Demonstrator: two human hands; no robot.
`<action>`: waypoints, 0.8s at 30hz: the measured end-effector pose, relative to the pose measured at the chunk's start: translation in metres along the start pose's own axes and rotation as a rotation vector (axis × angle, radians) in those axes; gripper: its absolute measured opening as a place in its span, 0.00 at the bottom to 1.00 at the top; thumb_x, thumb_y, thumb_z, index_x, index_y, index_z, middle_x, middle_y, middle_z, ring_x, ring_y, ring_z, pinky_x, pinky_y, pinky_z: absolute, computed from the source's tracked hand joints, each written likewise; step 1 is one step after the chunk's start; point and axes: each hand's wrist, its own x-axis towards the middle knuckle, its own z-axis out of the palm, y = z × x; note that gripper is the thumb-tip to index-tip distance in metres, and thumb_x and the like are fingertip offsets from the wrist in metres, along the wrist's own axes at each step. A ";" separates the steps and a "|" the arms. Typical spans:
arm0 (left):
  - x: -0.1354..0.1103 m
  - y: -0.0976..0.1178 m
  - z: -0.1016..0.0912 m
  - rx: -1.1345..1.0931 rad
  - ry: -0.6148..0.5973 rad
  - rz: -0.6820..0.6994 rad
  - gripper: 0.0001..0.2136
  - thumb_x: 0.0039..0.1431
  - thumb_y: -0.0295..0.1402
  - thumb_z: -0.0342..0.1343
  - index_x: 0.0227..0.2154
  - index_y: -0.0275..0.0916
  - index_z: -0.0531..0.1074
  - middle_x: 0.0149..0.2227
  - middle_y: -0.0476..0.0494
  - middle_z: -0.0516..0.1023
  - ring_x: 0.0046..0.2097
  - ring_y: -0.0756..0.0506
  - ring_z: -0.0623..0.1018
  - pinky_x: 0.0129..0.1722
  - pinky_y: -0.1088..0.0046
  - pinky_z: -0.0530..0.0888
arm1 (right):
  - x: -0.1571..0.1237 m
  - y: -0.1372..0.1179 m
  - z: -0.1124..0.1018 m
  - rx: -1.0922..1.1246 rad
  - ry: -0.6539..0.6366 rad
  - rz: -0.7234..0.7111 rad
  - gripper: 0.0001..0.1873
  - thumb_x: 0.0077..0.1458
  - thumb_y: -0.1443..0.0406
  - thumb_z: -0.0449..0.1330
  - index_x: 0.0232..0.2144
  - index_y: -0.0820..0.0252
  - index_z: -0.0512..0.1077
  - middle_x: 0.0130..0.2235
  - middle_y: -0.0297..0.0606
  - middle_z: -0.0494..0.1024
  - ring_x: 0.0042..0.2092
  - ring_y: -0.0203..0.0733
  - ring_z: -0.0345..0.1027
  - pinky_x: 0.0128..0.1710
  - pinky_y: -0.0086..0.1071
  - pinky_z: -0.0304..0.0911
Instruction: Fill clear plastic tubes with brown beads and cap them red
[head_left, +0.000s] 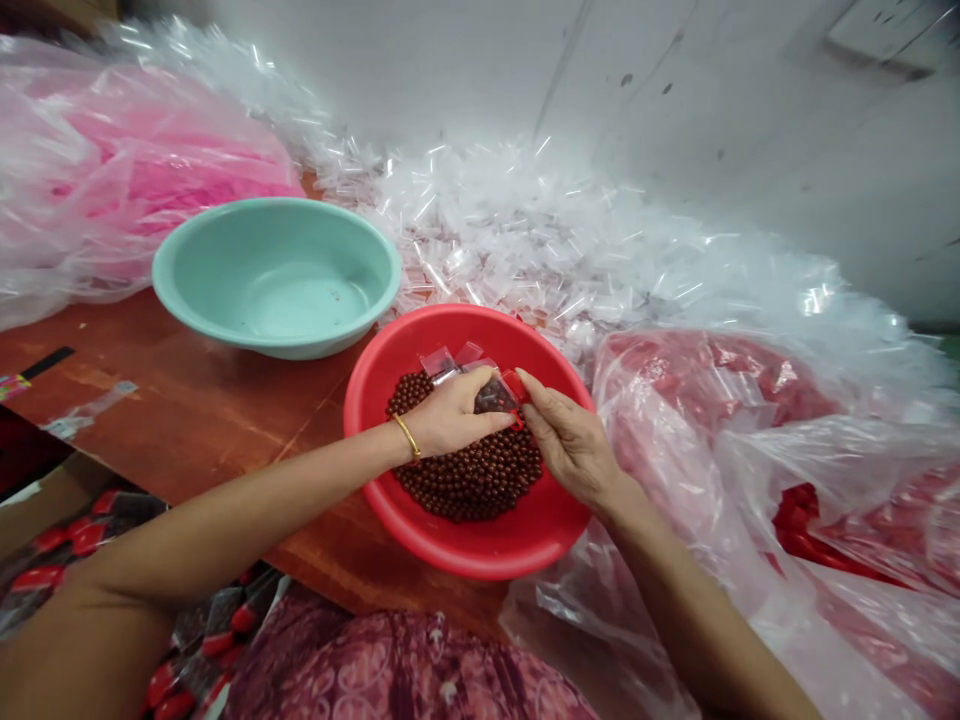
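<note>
Red cap (pixel 512 384) is part-hidden by right hand (pixel 571 442); container (pixel 493 397) by left hand (pixel 448 412).

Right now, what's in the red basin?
Brown beads, with clear cases at the far side. The left hand and cases hide some beads; the basin floor under the beads can't be seen.

Thin gold bangle (pixel 408 438); maroon-pink garment (pixel 405 668), pale swirl pattern.

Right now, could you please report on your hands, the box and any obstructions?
Left hand gripping clear box; right hand pinching red cap. Both over red basin, beads inside. Other boxes close by, none blocking.
</note>
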 end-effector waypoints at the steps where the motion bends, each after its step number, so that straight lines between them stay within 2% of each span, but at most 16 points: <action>1: 0.000 0.001 0.001 -0.040 -0.017 -0.030 0.08 0.50 0.31 0.54 0.32 0.36 0.63 0.29 0.52 0.66 0.29 0.53 0.67 0.32 0.73 0.68 | -0.001 -0.001 0.000 0.009 0.004 -0.019 0.24 0.61 0.66 0.47 0.59 0.55 0.59 0.33 0.38 0.74 0.35 0.36 0.71 0.36 0.29 0.68; 4: 0.002 0.004 0.001 -0.099 -0.054 -0.097 0.07 0.50 0.30 0.54 0.32 0.36 0.63 0.25 0.54 0.64 0.25 0.55 0.64 0.27 0.76 0.65 | -0.005 -0.003 0.002 -0.006 -0.006 -0.025 0.26 0.61 0.67 0.47 0.61 0.55 0.55 0.38 0.41 0.76 0.41 0.38 0.71 0.41 0.31 0.68; 7: 0.004 0.003 -0.002 -0.011 -0.081 -0.115 0.06 0.49 0.30 0.54 0.30 0.35 0.64 0.25 0.53 0.65 0.27 0.53 0.66 0.28 0.77 0.65 | -0.007 -0.002 0.000 0.014 -0.038 -0.008 0.24 0.61 0.64 0.47 0.59 0.59 0.60 0.41 0.43 0.77 0.41 0.39 0.72 0.41 0.32 0.68; 9: 0.006 0.003 -0.005 0.099 -0.135 -0.113 0.08 0.48 0.32 0.55 0.30 0.35 0.66 0.26 0.52 0.68 0.28 0.52 0.68 0.29 0.76 0.65 | -0.005 -0.002 -0.003 0.068 -0.064 0.061 0.20 0.60 0.61 0.48 0.51 0.60 0.68 0.38 0.42 0.78 0.37 0.39 0.72 0.38 0.31 0.69; 11: 0.007 0.006 -0.006 0.254 -0.194 -0.068 0.09 0.48 0.35 0.57 0.30 0.35 0.68 0.27 0.50 0.70 0.29 0.50 0.70 0.30 0.75 0.66 | 0.000 -0.002 -0.006 0.128 -0.021 0.207 0.20 0.60 0.56 0.47 0.38 0.60 0.75 0.29 0.39 0.77 0.29 0.38 0.70 0.31 0.31 0.67; 13: 0.007 0.012 -0.004 0.425 -0.249 -0.007 0.11 0.47 0.38 0.57 0.30 0.36 0.69 0.27 0.48 0.72 0.30 0.48 0.71 0.31 0.74 0.67 | 0.008 -0.005 -0.005 0.220 0.087 0.370 0.25 0.59 0.51 0.45 0.26 0.59 0.74 0.20 0.36 0.70 0.22 0.35 0.63 0.24 0.30 0.62; 14: 0.006 0.014 -0.002 0.503 -0.272 0.015 0.11 0.47 0.39 0.57 0.30 0.36 0.70 0.27 0.47 0.73 0.30 0.47 0.72 0.31 0.73 0.67 | 0.012 -0.006 -0.001 0.292 0.135 0.440 0.27 0.59 0.48 0.44 0.24 0.59 0.72 0.18 0.34 0.66 0.21 0.34 0.60 0.23 0.30 0.60; 16: 0.003 0.018 0.003 0.628 -0.306 0.035 0.13 0.48 0.40 0.56 0.31 0.35 0.71 0.27 0.44 0.75 0.30 0.44 0.74 0.31 0.71 0.68 | 0.020 -0.008 0.009 0.485 0.155 0.546 0.29 0.58 0.45 0.41 0.30 0.59 0.71 0.21 0.34 0.67 0.22 0.34 0.59 0.23 0.29 0.60; 19: -0.001 0.019 0.009 0.745 -0.322 0.037 0.13 0.49 0.40 0.54 0.32 0.34 0.72 0.29 0.41 0.76 0.32 0.42 0.76 0.31 0.70 0.70 | 0.028 -0.009 0.025 0.721 0.056 0.671 0.33 0.58 0.45 0.34 0.48 0.60 0.65 0.34 0.38 0.73 0.32 0.35 0.67 0.33 0.31 0.64; 21: -0.004 0.019 0.012 0.809 -0.344 0.023 0.13 0.50 0.39 0.53 0.33 0.33 0.72 0.29 0.39 0.77 0.32 0.41 0.77 0.32 0.69 0.71 | 0.028 -0.007 0.033 0.757 -0.021 0.729 0.34 0.59 0.45 0.33 0.55 0.58 0.59 0.43 0.40 0.73 0.41 0.38 0.68 0.44 0.34 0.63; 24: -0.007 0.017 0.014 0.925 -0.405 0.012 0.14 0.50 0.37 0.52 0.35 0.32 0.72 0.30 0.36 0.77 0.33 0.39 0.78 0.33 0.66 0.72 | 0.024 -0.005 0.039 0.717 -0.110 0.786 0.35 0.58 0.45 0.36 0.58 0.57 0.56 0.51 0.41 0.69 0.53 0.39 0.62 0.56 0.37 0.54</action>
